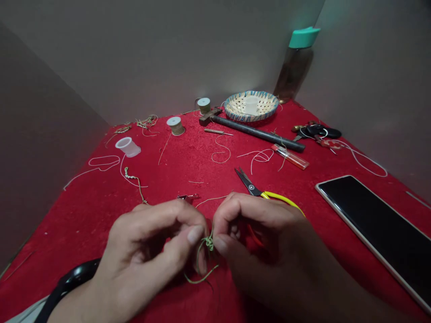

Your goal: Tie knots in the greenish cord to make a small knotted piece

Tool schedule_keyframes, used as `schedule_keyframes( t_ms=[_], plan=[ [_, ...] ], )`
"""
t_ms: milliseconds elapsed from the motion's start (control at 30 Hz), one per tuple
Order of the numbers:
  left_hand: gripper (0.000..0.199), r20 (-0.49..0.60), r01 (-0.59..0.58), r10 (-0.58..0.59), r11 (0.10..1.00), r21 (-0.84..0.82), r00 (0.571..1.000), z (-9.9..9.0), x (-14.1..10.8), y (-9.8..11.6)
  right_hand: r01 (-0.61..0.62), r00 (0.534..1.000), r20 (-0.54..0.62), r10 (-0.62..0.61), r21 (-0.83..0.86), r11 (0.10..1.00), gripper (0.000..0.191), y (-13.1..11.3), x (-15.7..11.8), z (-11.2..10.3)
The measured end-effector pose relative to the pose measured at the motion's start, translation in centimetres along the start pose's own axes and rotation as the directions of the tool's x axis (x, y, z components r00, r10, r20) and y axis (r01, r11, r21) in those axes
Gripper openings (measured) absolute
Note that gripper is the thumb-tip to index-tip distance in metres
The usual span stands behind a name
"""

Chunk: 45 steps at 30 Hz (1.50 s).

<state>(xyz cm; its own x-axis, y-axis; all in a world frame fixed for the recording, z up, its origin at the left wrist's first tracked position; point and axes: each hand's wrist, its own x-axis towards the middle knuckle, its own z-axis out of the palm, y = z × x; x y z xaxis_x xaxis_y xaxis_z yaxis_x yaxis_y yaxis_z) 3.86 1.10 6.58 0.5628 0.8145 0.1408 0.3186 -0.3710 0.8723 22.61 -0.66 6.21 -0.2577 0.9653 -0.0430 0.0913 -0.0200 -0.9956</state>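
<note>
The left hand and right hand each pinch a knotted green cord in a fingertip grip. Scissors lie just beyond the right hand.

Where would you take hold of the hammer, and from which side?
Likely best by the middle of the hammer's handle, from above and the near side: it is long, straight and uncovered there, slanting toward the person's right. Its free end lies close to the red tool, and the basket sits just behind.
</note>
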Motion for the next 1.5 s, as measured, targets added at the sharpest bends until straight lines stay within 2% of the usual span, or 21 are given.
schedule_keyframes(
  t_ms=[67, 200, 300, 433, 533, 667, 733, 800, 867, 933, 1200, 1300, 1500],
  plan=[
    [0.020, 0.025, 0.045, -0.043, 0.997, -0.065, 0.999, -0.2, 0.2, 0.1, -0.019, 1.000, 0.014, 0.018, 0.019, 1.000, 0.016, 0.0, 0.0, 0.0],
    [0.007, -0.017, 0.036, -0.036, 0.999, 0.031, 0.999, -0.2, 0.5, 0.4, -0.055, 0.998, 0.017, 0.054, 0.045, 0.998, 0.017, 0.1, 0.1, -0.2],
    [0.018, -0.069, 0.025, -0.018, 0.995, 0.093, 0.997, 0.1, 1.2, 0.7, -0.075, 0.997, 0.015, 0.075, 0.024, 0.997, 0.016, 0.1, 0.0, -0.3],
    [0.025, -0.085, 0.011, -0.001, 0.994, 0.110, 0.996, 0.5, 2.0, 0.9, -0.084, 0.996, 0.031, 0.083, 0.026, 0.996, 0.017, 0.1, 0.0, -0.3],
    [0.025, -0.079, 0.034, -0.029, 0.997, 0.062, 0.996, 0.5, 1.8, 0.7, -0.062, 0.997, 0.058, 0.061, 0.032, 0.998, 0.016, 0.1, 0.0, -0.3],
    [0.016, -0.048, 0.103, -0.109, 0.989, -0.101, 0.993, 0.1, 0.9, 0.3, -0.050, 0.998, 0.041, 0.049, 0.028, 0.998, 0.016, 0.1, 0.2, -0.2],
    [0.012, -0.053, 0.068, -0.075, 0.991, -0.111, 0.996, -0.2, 0.7, 0.1, -0.063, 0.998, 0.025, 0.062, 0.059, 0.996, 0.016, 0.2, 0.3, -0.2],
    [0.015, -0.049, -0.025, 0.023, 0.998, -0.053, 0.999, -0.4, 0.6, 0.1, -0.092, 0.996, 0.021, 0.091, 0.093, 0.991, 0.016, 0.2, 0.3, -0.4],
    [0.018, -0.010, -0.116, 0.116, 0.993, -0.005, 0.993, -0.5, 0.7, 0.1, -0.133, 0.991, 0.030, 0.130, 0.115, 0.984, 0.015, 0.2, 0.1, -0.6],
    [0.018, 0.022, -0.153, 0.153, 0.988, 0.001, 0.988, -0.4, 0.8, 0.1, -0.184, 0.982, 0.060, 0.178, 0.132, 0.974, 0.013, 0.1, 0.0, -0.7],
    [0.014, 0.046, -0.227, 0.224, 0.970, 0.082, 0.973, -0.2, 0.7, 0.0, -0.229, 0.972, 0.097, 0.216, 0.152, 0.962, 0.011, 0.0, 0.0, -0.6],
    [0.018, 0.063, -0.206, 0.201, 0.975, 0.085, 0.978, -0.3, 0.4, 0.0, -0.236, 0.969, 0.112, 0.219, 0.171, 0.957, 0.012, 0.3, 0.1, -0.6],
    [0.016, -0.005, -0.158, 0.158, 0.987, 0.029, 0.987, -0.3, 0.3, -0.4, -0.283, 0.957, 0.138, 0.255, 0.244, 0.928, 0.012, 0.0, 0.3, -0.9]
  ],
)
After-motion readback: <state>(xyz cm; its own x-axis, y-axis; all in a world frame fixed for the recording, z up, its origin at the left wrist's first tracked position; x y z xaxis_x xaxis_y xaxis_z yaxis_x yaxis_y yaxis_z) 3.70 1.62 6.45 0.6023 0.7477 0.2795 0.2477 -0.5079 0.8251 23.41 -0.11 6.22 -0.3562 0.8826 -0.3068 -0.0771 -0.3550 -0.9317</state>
